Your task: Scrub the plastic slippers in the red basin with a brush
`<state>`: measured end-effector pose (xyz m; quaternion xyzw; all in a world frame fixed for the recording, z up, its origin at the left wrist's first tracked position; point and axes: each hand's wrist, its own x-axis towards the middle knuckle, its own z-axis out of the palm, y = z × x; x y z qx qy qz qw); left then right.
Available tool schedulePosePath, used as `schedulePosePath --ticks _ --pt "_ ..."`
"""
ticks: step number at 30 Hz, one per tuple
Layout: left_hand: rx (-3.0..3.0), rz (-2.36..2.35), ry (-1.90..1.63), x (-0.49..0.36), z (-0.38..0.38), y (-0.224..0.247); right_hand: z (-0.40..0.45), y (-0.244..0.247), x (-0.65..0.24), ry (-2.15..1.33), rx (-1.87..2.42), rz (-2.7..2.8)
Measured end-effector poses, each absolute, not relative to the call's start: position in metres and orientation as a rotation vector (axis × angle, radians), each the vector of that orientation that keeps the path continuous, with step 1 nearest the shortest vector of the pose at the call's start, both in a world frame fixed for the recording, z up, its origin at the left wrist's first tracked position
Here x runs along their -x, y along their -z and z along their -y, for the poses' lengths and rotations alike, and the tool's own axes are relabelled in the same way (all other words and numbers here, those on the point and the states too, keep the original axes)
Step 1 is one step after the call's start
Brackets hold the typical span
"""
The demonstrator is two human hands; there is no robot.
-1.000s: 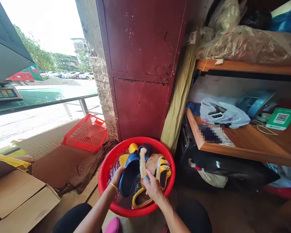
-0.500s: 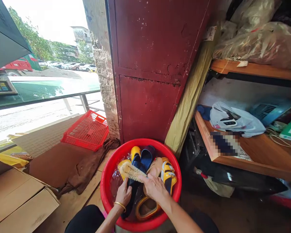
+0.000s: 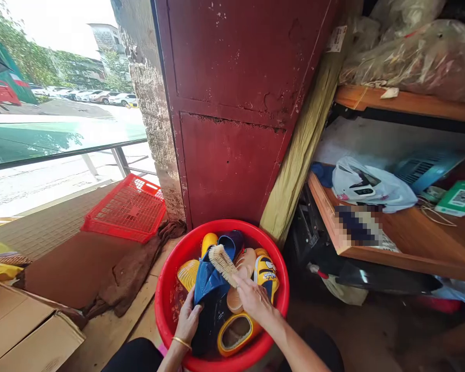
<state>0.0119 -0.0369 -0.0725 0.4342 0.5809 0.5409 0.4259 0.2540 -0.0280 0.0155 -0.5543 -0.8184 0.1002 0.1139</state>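
A red basin [image 3: 163,281] holds water and several slippers and shoes. My left hand [image 3: 188,319] grips a blue slipper [image 3: 210,276] by its left edge, thumb on top. In my right hand [image 3: 253,297] is a pale-bristled scrubbing brush [image 3: 222,263], its bristles over the blue slipper's right side; whether they touch I cannot tell. Around these lie a yellow-and-navy shoe [image 3: 266,271], a beige slipper [image 3: 247,261], a yellow-rimmed slipper [image 3: 238,335] near the basin's front, and a yellow sole [image 3: 188,274] at the left.
Behind the basin rises a dark red metal door [image 3: 228,160]. A red plastic crate [image 3: 127,209] and a brown cloth [image 3: 129,274] lie to the left, with a cardboard box [image 3: 27,330] nearer. A wooden shelf [image 3: 418,261] with a white plastic bag [image 3: 372,186] stands at the right.
The blue slipper has been turned and raised, so its upper now shows. The brush has tilted more upright and shifted right, uncovering the yellow sole. The view has swung slightly right.
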Motion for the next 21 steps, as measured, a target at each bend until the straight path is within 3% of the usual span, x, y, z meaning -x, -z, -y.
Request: schedulePosePath --ticks 7,11,16,21 --pt "-0.842 -1.347 -1.358 -0.018 0.045 0.061 0.041 -0.016 -0.272 -0.258 1.793 2.321" --pt "-0.648 -1.381 -1.241 -0.015 0.038 0.054 0.075 -0.022 -0.296 -0.416 1.712 2.313" --pt "-0.759 -1.562 -1.151 -0.019 0.036 0.05 0.113 -0.008 -0.249 -0.467 1.584 2.53" --pt "-0.858 -1.357 -1.261 -0.028 0.046 0.051 0.058 -0.012 -0.192 -0.44 1.731 2.298"
